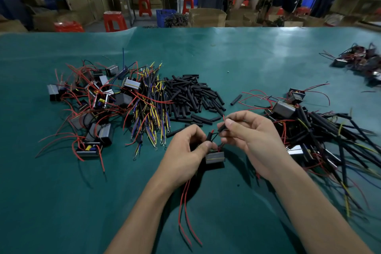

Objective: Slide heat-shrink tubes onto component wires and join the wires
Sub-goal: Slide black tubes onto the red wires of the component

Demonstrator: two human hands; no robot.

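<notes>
A small grey component (pixel 215 157) hangs just above the green table mat (pixel 61 202) between my hands. My left hand (pixel 185 151) pinches its wires right above the body, where a short black heat-shrink tube (pixel 209 136) sits on a red-tipped wire. My right hand (pixel 247 136) pinches a second black tube (pixel 222 128) with a red wire end poking out of its top. Two long red wires (pixel 185 208) trail from the component toward me.
A pile of loose black tubes (pixel 191 97) lies ahead, beside a bundle of coloured wires (pixel 150 109). Unworked components with red wires (pixel 92 101) are heaped at the left. A heap of components with tubes (pixel 313 130) lies on the right, another (pixel 362 62) far right.
</notes>
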